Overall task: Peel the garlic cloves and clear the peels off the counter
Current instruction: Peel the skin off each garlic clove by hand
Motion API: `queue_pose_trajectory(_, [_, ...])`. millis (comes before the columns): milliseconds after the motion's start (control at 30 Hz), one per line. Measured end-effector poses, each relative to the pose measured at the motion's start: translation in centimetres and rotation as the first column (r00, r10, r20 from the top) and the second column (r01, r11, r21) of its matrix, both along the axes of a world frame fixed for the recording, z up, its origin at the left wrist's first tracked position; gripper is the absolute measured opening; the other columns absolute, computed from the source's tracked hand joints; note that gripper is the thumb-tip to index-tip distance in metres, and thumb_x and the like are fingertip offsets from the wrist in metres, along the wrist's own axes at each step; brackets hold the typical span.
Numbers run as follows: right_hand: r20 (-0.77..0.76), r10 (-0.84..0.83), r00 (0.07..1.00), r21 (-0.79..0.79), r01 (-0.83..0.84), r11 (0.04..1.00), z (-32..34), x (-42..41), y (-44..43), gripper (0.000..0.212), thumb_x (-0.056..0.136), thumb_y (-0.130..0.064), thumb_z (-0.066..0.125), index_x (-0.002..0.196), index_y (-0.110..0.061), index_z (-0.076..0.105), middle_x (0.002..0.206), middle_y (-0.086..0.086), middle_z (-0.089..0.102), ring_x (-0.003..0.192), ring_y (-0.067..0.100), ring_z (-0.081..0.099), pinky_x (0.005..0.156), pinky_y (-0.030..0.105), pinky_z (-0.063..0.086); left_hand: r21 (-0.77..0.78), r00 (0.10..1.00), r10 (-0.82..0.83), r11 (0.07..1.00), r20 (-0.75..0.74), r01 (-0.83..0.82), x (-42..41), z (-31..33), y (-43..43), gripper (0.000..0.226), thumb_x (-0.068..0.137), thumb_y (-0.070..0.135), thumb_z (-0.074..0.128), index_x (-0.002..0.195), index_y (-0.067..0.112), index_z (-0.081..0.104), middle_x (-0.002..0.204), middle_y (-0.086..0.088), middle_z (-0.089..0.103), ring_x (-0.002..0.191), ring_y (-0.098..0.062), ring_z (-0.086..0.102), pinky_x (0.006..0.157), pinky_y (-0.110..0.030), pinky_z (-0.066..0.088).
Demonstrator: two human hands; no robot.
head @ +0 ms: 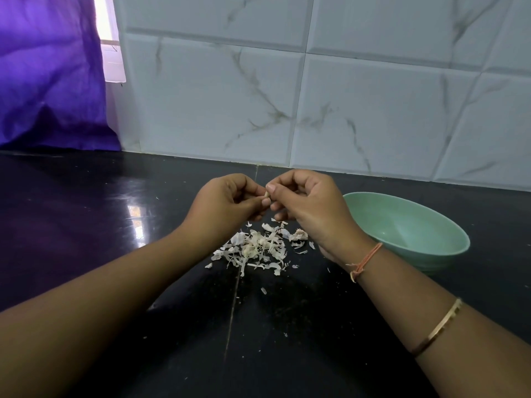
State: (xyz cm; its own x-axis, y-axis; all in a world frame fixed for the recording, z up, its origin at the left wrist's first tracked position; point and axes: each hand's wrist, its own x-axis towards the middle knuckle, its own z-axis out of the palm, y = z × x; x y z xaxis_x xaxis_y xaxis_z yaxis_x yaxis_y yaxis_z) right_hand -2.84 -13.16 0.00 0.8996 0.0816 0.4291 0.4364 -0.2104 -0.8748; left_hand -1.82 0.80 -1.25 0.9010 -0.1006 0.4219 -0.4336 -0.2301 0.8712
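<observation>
A small pale garlic clove (267,194) is pinched between the fingertips of both hands, above the black counter (86,225). My left hand (227,201) grips it from the left, and my right hand (304,205) has thumb and forefinger on its right end. Most of the clove is hidden by the fingers. Directly below the hands lies a loose pile of white papery garlic peels (258,249). A larger lump, perhaps an unpeeled clove or a wad of skin (298,235), rests at the pile's right edge.
A pale green bowl (448,254) stands on the counter right of my right wrist; its inside looks bare where visible. White marble-patterned wall tiles (287,96) rise behind. A purple cloth (48,81) hangs at the far left. Small peel flecks (263,290) dot the counter nearer me.
</observation>
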Motion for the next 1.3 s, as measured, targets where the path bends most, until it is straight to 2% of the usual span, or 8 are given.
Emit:
queue_pose_trajectory(133, [-0.010, -0.026, 1.000, -0.036, 0.025, 0.999, 0.14, 0.00, -0.05, 0.013, 0.089, -0.007, 0.058, 0.077, -0.011, 0.061, 0.065, 0.006, 0.062, 0.055, 0.012, 0.057, 0.066, 0.036, 0.055, 0.043, 0.999, -0.006, 0.999, 0.031, 0.004, 0.03, -0.10, -0.05, 0.011, 0.080, 0.009, 0.069, 0.077, 0.019, 0.065, 0.068, -0.004, 0.067, 0.065, -0.013, 0.063, 0.076, -0.036, 0.055])
queue_pose_trajectory(267, [-0.031, -0.049, 0.998, -0.054, 0.047, 0.997, 0.18, -0.06, -0.10, 0.020, 0.086, -0.005, 0.055, 0.069, -0.012, 0.059, 0.058, 0.003, 0.057, 0.049, 0.009, 0.053, 0.058, 0.031, 0.052, 0.214, 0.993, 0.016, 0.976, 0.119, -0.042, 0.01, -0.25, 0.10, 0.018, 0.082, 0.016, 0.068, 0.069, 0.028, 0.063, 0.058, 0.007, 0.064, 0.058, -0.006, 0.059, 0.064, -0.023, 0.051])
queue_pose_trajectory(433, [-0.208, 0.068, 0.976, 0.118, -0.044, 0.992, 0.51, 0.00, -0.26, 0.024, 0.087, 0.000, 0.051, 0.065, -0.007, 0.056, 0.058, 0.004, 0.051, 0.045, 0.006, 0.045, 0.045, 0.019, 0.042, 0.364, 0.935, 0.049, 0.913, 0.352, -0.185, -0.24, -0.26, 0.18, 0.018, 0.081, 0.018, 0.069, 0.067, 0.025, 0.059, 0.061, 0.008, 0.060, 0.064, -0.009, 0.054, 0.057, -0.021, 0.040])
queue_pose_trajectory(567, [-0.280, 0.135, 0.950, 0.228, -0.071, 0.971, 0.65, 0.00, -0.20, 0.022, 0.086, 0.002, 0.050, 0.065, -0.004, 0.054, 0.058, 0.006, 0.048, 0.044, 0.006, 0.041, 0.041, 0.017, 0.038, 0.429, 0.869, 0.028, 0.861, 0.494, -0.272, 0.04, -0.27, 0.61, 0.012, 0.080, 0.018, 0.070, 0.071, 0.018, 0.062, 0.059, 0.016, 0.050, 0.064, 0.005, 0.048, 0.056, -0.011, 0.034])
queue_pose_trajectory(733, [-0.333, 0.175, 0.926, 0.292, -0.075, 0.953, 0.65, -0.22, 0.11, 0.026, 0.089, 0.000, 0.050, 0.063, -0.006, 0.051, 0.057, 0.004, 0.043, 0.046, 0.008, 0.036, 0.039, 0.016, 0.036, 0.470, 0.798, -0.001, 0.809, 0.603, -0.354, -0.10, -0.12, 0.77, 0.012, 0.078, 0.027, 0.060, 0.072, 0.016, 0.060, 0.065, 0.012, 0.052, 0.058, -0.008, 0.041, 0.052, -0.014, 0.030])
queue_pose_trajectory(1000, [-0.308, 0.291, 0.906, 0.508, -0.102, 0.855, 0.85, -0.40, 0.28, 0.021, 0.091, -0.003, 0.049, 0.073, 0.000, 0.059, 0.064, 0.009, 0.052, 0.048, 0.009, 0.049, 0.046, 0.018, 0.048, 0.361, 0.848, 0.117, 0.868, 0.516, -0.340, 0.16, 0.02, 0.79, 0.004, 0.081, 0.018, 0.070, 0.078, 0.017, 0.068, 0.066, 0.020, 0.055, 0.066, 0.002, 0.053, 0.059, -0.014, 0.037])
queue_pose_trajectory(1167, [-0.277, 0.225, 0.934, 0.446, -0.082, 0.891, 0.72, -0.37, 0.08, 0.029, 0.095, -0.022, 0.049, 0.077, -0.002, 0.060, 0.065, 0.008, 0.058, 0.050, 0.011, 0.054, 0.050, 0.020, 0.051, 0.324, 0.854, 0.137, 0.885, 0.503, -0.333, 0.13, 0.11, 0.80, 0.003, 0.080, 0.017, 0.071, 0.077, 0.015, 0.069, 0.068, 0.012, 0.060, 0.065, -0.005, 0.055, 0.060, -0.024, 0.043])
queue_pose_trajectory(1300, [-0.216, 0.192, 0.957, 0.336, -0.112, 0.935, 0.44, -0.50, 0.15, 0.013, 0.086, -0.015, 0.064, 0.080, -0.005, 0.060, 0.069, 0.007, 0.062, 0.056, 0.010, 0.054, 0.052, 0.020, 0.051, 0.315, 0.869, 0.149, 0.892, 0.471, -0.324, 0.09, 0.16, 0.86, 0.004, 0.080, 0.018, 0.070, 0.076, 0.018, 0.068, 0.067, 0.008, 0.063, 0.063, -0.005, 0.056, 0.059, -0.023, 0.043])
